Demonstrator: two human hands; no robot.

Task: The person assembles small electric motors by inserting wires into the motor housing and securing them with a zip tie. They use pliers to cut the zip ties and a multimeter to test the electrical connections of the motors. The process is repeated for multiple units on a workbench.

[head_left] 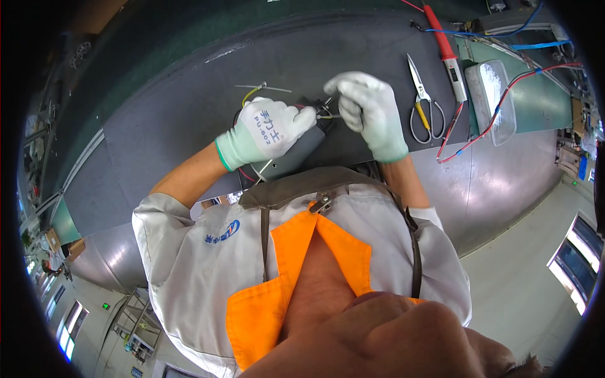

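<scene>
My left hand (268,129), in a white glove with a pale green cuff, is closed with thumb and finger pinched; what they grip is hidden. It lies over a dark grey housing (293,154) at the table's near edge. Just right of it, my right hand (372,113), gloved alike, has its fingers curled closed, their contents hidden. A thin pale strip (328,116) and small dark parts show between the hands. Beyond my left hand, a yellow-green wire (249,96) ends in a ring terminal, beside a thin white strip (279,89).
On the dark table (189,94), scissors (421,101) lie right of my right hand. Past them are a red-and-white handheld tool (450,63) with a red cable, and a clear plastic tray (493,104) holding white pieces. Blue and red hoses (535,72) cross the far right.
</scene>
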